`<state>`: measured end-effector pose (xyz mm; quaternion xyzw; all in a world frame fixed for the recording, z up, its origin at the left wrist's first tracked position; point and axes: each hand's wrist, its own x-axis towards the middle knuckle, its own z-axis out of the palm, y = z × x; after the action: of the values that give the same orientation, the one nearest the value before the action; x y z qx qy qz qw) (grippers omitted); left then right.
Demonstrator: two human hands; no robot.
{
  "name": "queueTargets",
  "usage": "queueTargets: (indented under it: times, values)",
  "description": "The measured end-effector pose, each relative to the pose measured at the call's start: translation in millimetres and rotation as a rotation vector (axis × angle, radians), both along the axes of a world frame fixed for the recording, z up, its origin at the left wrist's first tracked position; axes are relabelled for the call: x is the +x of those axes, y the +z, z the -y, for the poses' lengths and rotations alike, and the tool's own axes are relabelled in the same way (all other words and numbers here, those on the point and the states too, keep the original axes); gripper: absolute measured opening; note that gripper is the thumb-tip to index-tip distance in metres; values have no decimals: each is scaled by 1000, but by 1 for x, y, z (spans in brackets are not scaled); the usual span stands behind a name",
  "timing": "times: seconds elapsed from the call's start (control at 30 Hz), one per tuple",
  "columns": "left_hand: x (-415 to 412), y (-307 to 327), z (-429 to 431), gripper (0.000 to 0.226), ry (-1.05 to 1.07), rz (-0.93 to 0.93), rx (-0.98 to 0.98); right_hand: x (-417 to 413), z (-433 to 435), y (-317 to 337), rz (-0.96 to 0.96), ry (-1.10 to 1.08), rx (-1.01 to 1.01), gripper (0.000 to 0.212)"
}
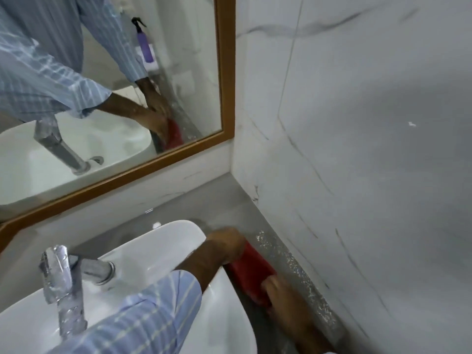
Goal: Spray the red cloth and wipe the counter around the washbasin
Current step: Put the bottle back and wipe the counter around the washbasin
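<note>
Red cloth (251, 273) lay on the grey tabletop (224, 200), squeezed between washbasin (158, 254) and wall. Left hand (226, 242) and right hand (277, 290) both pressed down on it, fingers mostly flat, pretty blurry though.

Fixtures and walls beside the basin

A wood-framed rectangular mirror (224, 72) filled the upper left of the frame, above a chrome single-lever tap (63, 279) at the lower left. White marble-look wall tiles with grey veins (357, 123) covered the right side, meeting the mirror wall at a corner.
</note>
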<state>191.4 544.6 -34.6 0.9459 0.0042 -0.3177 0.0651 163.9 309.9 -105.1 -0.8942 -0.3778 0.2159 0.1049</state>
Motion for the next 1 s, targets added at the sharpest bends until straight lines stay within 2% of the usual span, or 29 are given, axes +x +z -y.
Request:
queueTargets:
  times: [0.07,0.17,0.3,0.37,0.47,0.57,0.67,0.8,1.0]
  values:
    - [-7,3,-7,34,134,160,-34,-13,13,-9,43,50,-11,65]
    - [-34,-2,-29,45,407,478,25,-19,19,-15,62,87,40,60]
    - [-74,-20,-35,97,704,484,134,-2,-25,-23,189,173,60,51]
    - [-79,-28,-23,103,722,501,134,6,-56,-29,166,229,45,61]
    - [-79,-36,-13,98,733,577,150,19,-87,-53,108,290,25,69]
    - [-80,-44,-14,95,730,573,188,52,-108,-68,220,309,-31,71]
    - [-79,-49,-15,94,715,551,192,97,-107,-72,301,212,-47,75]
    - [-79,-47,-17,90,718,534,188,109,-65,-76,290,119,-43,80]
    - [-78,-38,-14,90,722,472,174,14,77,-73,290,55,-76,80]
